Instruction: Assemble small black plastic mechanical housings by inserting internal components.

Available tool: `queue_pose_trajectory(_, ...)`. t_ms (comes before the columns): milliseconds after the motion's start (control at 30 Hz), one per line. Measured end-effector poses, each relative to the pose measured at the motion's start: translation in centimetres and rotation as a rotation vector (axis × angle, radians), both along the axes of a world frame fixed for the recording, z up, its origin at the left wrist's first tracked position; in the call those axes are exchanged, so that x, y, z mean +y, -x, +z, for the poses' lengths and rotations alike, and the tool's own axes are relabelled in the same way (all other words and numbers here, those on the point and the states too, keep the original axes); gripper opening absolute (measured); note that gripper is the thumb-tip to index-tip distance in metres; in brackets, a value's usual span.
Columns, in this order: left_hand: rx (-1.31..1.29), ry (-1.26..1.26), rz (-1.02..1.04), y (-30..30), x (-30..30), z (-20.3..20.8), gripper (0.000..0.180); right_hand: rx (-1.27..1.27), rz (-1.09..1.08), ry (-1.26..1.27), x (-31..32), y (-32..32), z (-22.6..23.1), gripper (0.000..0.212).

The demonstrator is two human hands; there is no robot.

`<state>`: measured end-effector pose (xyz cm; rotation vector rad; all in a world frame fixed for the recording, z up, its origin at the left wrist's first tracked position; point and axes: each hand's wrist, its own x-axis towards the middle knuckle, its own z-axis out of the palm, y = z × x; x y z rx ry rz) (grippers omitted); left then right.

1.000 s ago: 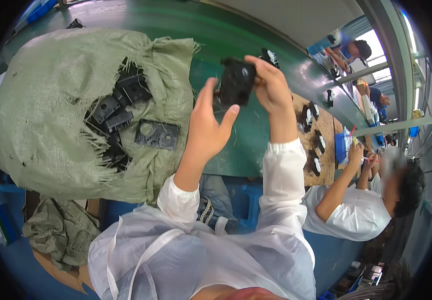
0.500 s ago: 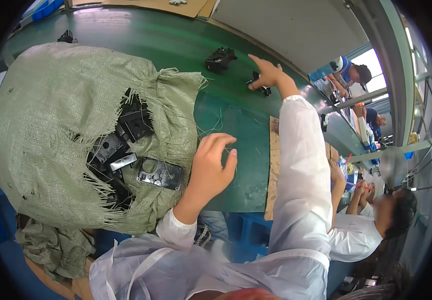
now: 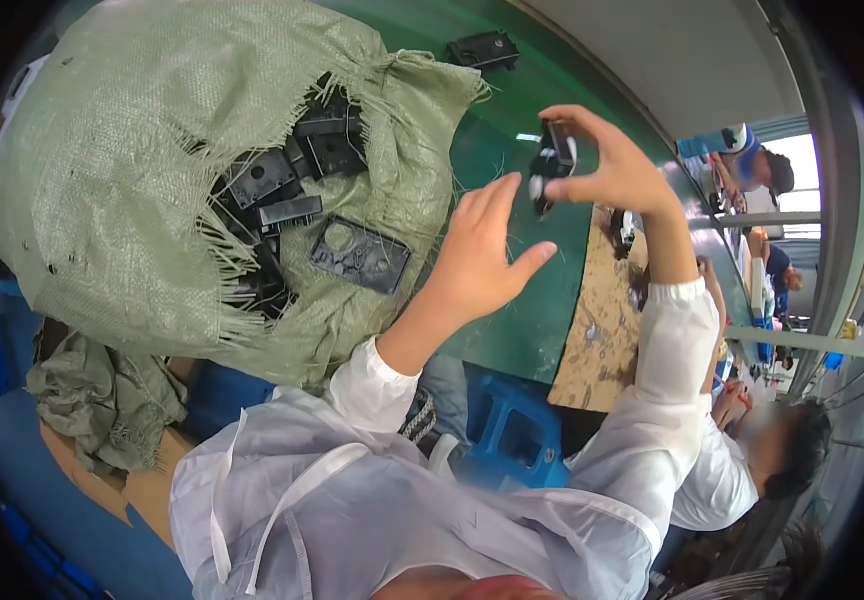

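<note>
My right hand (image 3: pixel 612 165) grips a small black plastic part (image 3: pixel 552 165) between thumb and fingers, above the green work surface (image 3: pixel 522 310). Just left of it my left hand (image 3: pixel 480 250) holds nothing, its thumb spread away from the fingers. A torn green woven sack (image 3: pixel 142 160) lies to the left, and black plastic housings (image 3: pixel 262 178) show through its ragged hole. On the sack's near flap rests a flat black housing (image 3: pixel 360 255) with a round opening, close to my left wrist. One more black part (image 3: pixel 483 50) sits on the green surface beyond the sack.
Brown cardboard (image 3: pixel 597 330) covers the surface's right edge, with a dark part (image 3: pixel 622 228) at its far end. Below stands a blue plastic stool (image 3: pixel 517 430). A crumpled sack (image 3: pixel 102 400) lies at lower left. A co-worker in white (image 3: pixel 717 480) sits close on my right.
My right hand has taken hold of the small black part and drawn it nearer, off the surface. My left hand has shifted up and right toward it. The view has turned and moved.
</note>
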<state>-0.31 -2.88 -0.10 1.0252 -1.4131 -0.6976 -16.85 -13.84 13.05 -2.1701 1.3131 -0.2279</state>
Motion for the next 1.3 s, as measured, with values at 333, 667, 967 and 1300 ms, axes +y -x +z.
queue_pose_trajectory(333, 0.551, -0.032, -0.252, -2.9, 4.0, 3.9, 0.068, -1.057, -0.165, -0.316, 7.4, -2.1, -2.6, 0.049)
queue_pose_trajectory(667, 0.618, 0.235, -0.536, -1.7, 8.5, 5.9, 0.072, -0.080, -0.115, 0.287, 14.4, -12.6, -14.8, 0.076)
queue_pose_trajectory(967, 0.799, -0.258, -0.550, -4.3, 7.6, 5.9, 0.068, -1.655, -0.615, -0.493, 16.8, -8.1, -15.3, 0.077)
queue_pose_trajectory(1300, 0.776, -0.186, -0.432, -5.7, 4.6, 4.6, 0.055, -1.328, -0.601, 0.320, 18.2, -4.0, -11.0, 0.065)
